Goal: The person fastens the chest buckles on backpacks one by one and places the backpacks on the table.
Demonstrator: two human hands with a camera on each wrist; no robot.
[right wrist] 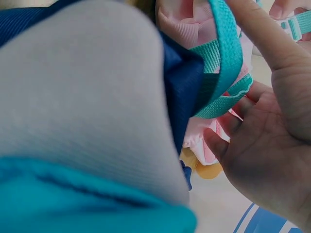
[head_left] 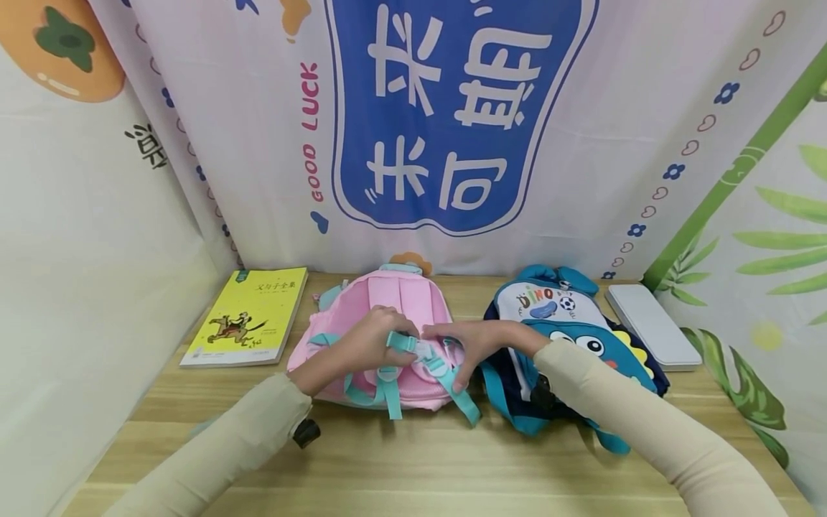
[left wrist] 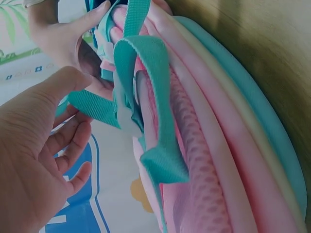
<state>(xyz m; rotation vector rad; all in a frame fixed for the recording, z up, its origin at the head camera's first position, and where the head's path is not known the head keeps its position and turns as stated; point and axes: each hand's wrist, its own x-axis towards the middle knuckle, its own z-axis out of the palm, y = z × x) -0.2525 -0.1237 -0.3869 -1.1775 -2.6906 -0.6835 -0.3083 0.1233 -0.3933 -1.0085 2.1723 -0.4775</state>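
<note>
A pink backpack (head_left: 413,298) lies on the table with its straps upward. My left hand (head_left: 371,337) pinches a teal webbing strap (left wrist: 95,108) near a pale buckle (right wrist: 291,28), above the pack's lower middle. On the right, my right hand (head_left: 481,341) grips the pack's right shoulder strap (head_left: 439,368), with thumb and fingers on either side of it. Teal strap ends (head_left: 393,398) hang over the pack's near edge. Part of the buckle is hidden by my left fingers in the head view.
A blue dinosaur backpack (head_left: 545,301) lies close to the right, beneath my right forearm. Left of the pink pack is a yellow book (head_left: 248,316). A white flat box (head_left: 652,327) lies far right on the wooden table (head_left: 413,467). Printed cloth (head_left: 271,179) hangs behind.
</note>
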